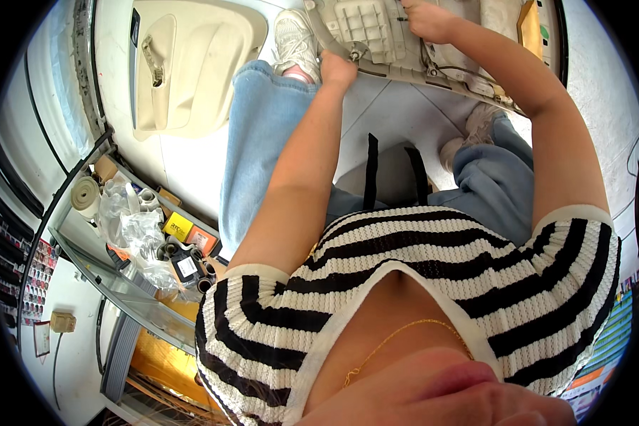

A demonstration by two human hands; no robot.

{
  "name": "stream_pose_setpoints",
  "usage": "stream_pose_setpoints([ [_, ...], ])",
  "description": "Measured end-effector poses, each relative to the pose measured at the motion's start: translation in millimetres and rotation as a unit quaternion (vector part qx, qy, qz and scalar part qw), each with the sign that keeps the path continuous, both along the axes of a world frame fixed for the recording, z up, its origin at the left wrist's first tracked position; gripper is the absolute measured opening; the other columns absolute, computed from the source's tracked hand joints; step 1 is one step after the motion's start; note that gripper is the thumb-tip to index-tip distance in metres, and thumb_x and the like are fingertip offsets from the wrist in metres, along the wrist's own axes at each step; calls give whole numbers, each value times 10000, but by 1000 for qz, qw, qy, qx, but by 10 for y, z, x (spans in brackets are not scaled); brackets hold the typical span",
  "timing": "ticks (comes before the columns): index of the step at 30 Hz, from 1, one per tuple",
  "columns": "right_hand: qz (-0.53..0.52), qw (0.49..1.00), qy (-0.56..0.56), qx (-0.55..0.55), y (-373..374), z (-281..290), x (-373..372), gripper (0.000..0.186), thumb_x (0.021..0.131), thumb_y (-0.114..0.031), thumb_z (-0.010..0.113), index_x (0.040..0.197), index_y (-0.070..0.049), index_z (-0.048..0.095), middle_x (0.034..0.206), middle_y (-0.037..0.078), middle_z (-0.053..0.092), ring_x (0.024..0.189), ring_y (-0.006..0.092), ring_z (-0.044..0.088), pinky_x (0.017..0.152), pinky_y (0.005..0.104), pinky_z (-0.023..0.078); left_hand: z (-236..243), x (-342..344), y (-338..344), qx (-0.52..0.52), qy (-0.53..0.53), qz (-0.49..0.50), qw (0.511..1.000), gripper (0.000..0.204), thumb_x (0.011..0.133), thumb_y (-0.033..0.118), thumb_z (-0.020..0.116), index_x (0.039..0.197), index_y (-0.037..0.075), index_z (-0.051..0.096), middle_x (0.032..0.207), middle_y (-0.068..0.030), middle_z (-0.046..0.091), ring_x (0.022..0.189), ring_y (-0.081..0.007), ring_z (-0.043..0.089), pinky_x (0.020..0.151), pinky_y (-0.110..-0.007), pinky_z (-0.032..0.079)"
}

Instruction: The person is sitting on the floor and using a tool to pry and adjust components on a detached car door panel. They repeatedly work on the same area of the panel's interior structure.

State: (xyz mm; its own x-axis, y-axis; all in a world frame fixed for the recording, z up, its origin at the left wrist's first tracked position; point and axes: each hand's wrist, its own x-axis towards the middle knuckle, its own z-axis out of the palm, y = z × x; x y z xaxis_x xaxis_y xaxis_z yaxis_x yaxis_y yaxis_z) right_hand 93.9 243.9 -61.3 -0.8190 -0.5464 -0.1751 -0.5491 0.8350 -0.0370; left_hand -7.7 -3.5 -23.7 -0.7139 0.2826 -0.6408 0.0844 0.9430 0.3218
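Observation:
At the far edge, a beige car door panel [380, 32] lies with its ribbed inner side up, showing a wire, clips and small fittings. My left hand [338, 69] is closed round the panel's near left rim, its fingertips partly hidden. Over the panel's middle, my right hand [429, 21] is closed with fingers bent together. A small dark bit shows by its fingertips, too small to name. A second beige door panel [199, 78] with a handle recess rests on the floor to the left, its smooth face up.
A glass display case [110, 273] at the left holds plastic bags [138, 231], a roll [85, 195], a yellow box [178, 226] and black parts. My shoes [295, 39] stand near the panel. A grey seat with black straps [390, 174] is between my legs.

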Motion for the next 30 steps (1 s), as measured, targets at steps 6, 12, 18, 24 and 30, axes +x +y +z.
stream_pose_setpoints([
  [6,-22,1000,-6,-7,24,-225,-27,139,626,-218,568,553,-129,645,607,45,633,670,203,611,768,341,436,8,10,43,-3,-4,-5,1000,501,731,116,617,1100,-100,356,1030,-294,573,1000,-388,566,867,-390,449],
  [12,-238,952,-178,72,77,341,103,223,671,-332,610,645,-123,683,694,61,657,713,224,630,739,339,456,52,-9,16,-14,1,-14,1000,512,730,117,614,1108,-103,350,1024,-300,572,996,-390,567,865,-394,451],
  [18,-371,911,-173,-56,236,414,513,339,681,-425,686,666,-90,639,668,83,623,762,242,587,822,349,377,18,-4,5,-8,9,-15,1000,520,729,121,617,1110,-105,345,1019,-299,572,990,-389,569,861,-394,453],
  [24,-373,901,-218,-31,293,395,493,295,699,-444,634,731,-156,689,751,69,657,753,244,624,741,382,444,65,0,35,-13,-1,-11,1000,525,736,122,620,1115,-107,340,1028,-290,572,995,-382,569,863,-385,451],
  [30,-339,912,-230,-6,387,201,453,319,696,-466,631,770,-162,691,760,70,657,744,256,623,740,392,440,-16,-2,-3,9,-5,-5,1000,526,742,122,620,1120,-109,337,1038,-290,570,1005,-376,567,867,-379,449],
])
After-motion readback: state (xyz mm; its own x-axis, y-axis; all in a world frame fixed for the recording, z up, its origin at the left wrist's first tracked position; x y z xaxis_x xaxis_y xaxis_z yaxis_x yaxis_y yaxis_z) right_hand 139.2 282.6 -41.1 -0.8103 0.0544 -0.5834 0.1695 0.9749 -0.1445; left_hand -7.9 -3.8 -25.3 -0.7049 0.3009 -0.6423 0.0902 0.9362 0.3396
